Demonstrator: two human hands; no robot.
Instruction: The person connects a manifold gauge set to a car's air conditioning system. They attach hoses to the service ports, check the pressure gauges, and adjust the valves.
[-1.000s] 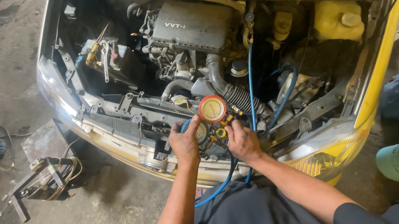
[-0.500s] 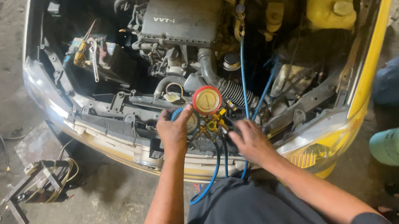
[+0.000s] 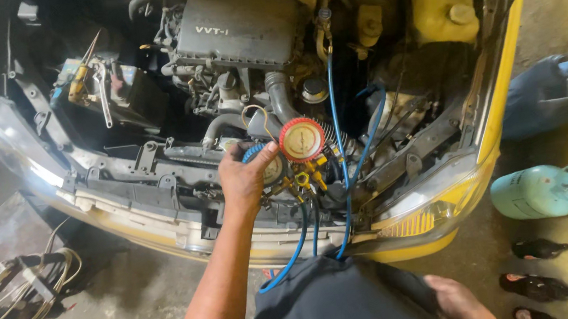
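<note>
Two hands in view. Left hand [image 3: 247, 178] gripping the blue gauge [image 3: 264, 163], closed round its left edge, mid engine bay; red gauge [image 3: 302, 139] just right, touching. Blue hoses [image 3: 343, 174] drop near. Right hand [image 3: 460, 300] bottom right, empty, loosely open.

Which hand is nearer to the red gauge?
The left hand: it touches the gauges just beside the red gauge. The right hand is far below, near the person's body.

Bare forearms, dark short sleeve edge at left arm; dark grey-blue trousers [image 3: 343, 302].
</note>
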